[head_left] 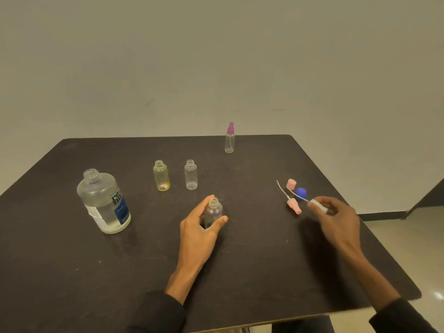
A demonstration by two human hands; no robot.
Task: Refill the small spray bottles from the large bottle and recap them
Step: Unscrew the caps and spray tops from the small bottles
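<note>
Clear liquid in uncapped large bottle [103, 202]; yellow bottle [161, 175] near-empty.

Dim, warm, yellowish light over my table [72, 272].

My right hand [336, 219] is smeared by motion blur and throws a soft shadow toward me; my left hand [199, 227] looks sharper. A small glare spot shines on the floor [437, 295] at the lower right. The table's edges bow from the wide lens.

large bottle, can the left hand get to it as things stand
Probably not right away: the left hand is wrapped round a small clear bottle. The table between it and the large bottle is bare.
</note>
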